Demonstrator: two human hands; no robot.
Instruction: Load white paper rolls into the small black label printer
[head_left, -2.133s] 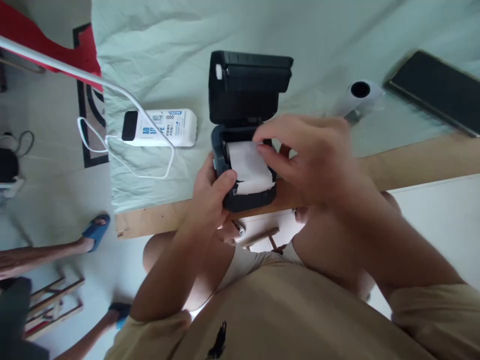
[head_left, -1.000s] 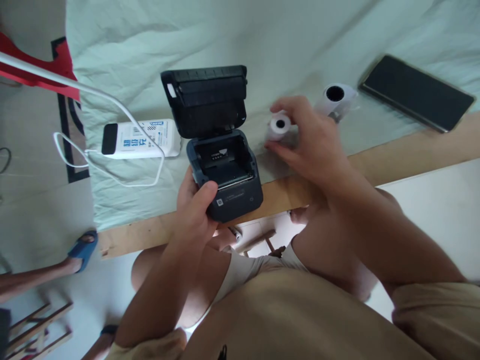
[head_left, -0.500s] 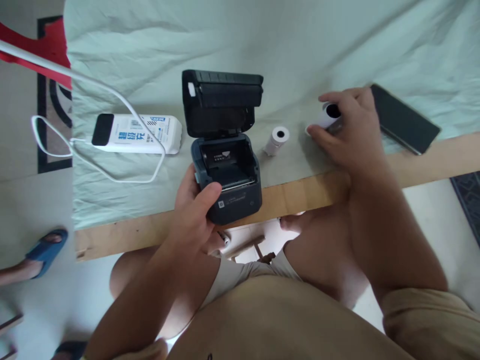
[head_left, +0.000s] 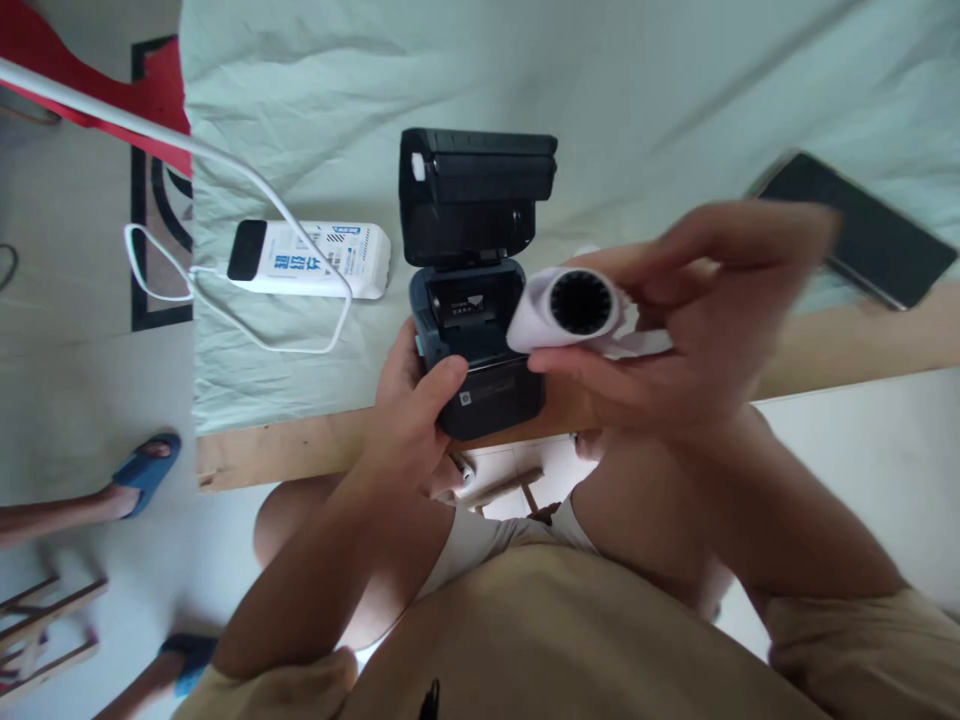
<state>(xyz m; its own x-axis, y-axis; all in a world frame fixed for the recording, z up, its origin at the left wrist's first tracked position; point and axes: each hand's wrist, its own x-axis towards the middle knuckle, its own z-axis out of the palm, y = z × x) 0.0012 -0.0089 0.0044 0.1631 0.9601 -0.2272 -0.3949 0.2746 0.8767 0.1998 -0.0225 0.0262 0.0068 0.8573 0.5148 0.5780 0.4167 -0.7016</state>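
My left hand (head_left: 412, 405) grips a small dark label printer (head_left: 501, 395) at its left side, thumb on the front. The printer's lid (head_left: 469, 225) stands raised, and its inner bay (head_left: 469, 315) shows bare. In my right hand (head_left: 701, 325) is a white paper roll (head_left: 536, 318) with a wide dark core, pinched between thumb and fingers. A loose strip of paper trails from the roll toward the palm. This roll overlaps the printer's right edge in view; whether they touch, I cannot tell. The smaller roll is almost wholly hidden behind it.
A white power bank (head_left: 319, 262) with a white cable (head_left: 346, 320) lies at left on the green cloth (head_left: 300, 100). At right lies a dark phone (head_left: 862, 230). The wooden table edge (head_left: 285, 450) runs in front. Another person's slippered foot (head_left: 150, 472) is at far left.
My right hand has lifted the paper roll off the cloth and carried it left to the printer. My left hand keeps hold of the printer; the whole view has shifted slightly.
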